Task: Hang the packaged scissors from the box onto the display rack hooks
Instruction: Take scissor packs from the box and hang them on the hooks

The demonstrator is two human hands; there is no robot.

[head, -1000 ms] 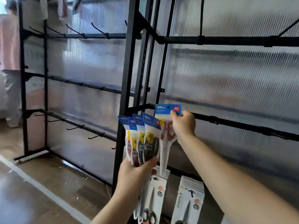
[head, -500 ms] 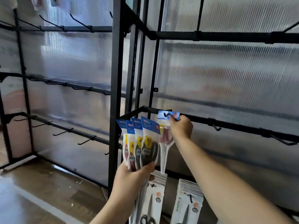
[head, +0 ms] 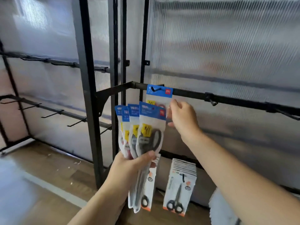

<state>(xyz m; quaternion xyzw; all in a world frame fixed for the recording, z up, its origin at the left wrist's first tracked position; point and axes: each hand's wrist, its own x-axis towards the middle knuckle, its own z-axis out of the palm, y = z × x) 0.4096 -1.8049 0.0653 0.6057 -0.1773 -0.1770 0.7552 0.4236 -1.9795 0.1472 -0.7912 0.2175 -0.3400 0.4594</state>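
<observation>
1. So, one blue-topped scissors package point(head: 159, 95) hangs on a hook point(head: 155, 89) at the left end of the black rail point(head: 235, 99), the hook's tip poking through its header.
2. The right hand point(head: 182, 118) sits just beside that package's right edge, below the rail. Its fingers are loosely curled and the thumb tip lies against the plastic. It may be pinching the edge, but the blur there is too heavy for me to tell.
3. The left hand point(head: 129, 168) grips a fan of four packages point(head: 142, 125), lower and slightly left of the hung one. The thumb is clamped across the front and the fingers wrap behind (the blue headers spread upward, the nearest overlapping the hung package's lower part).
4. Farther right on the rail, a second hook point(head: 211, 101) juts forward.
5. Below, a stack of white scissors packs point(head: 180, 184) hangs on a lower level.
6. A ribbed translucent panel point(head: 227, 46) backs the rack, and a wooden floor point(head: 48, 168) shows at left.
</observation>
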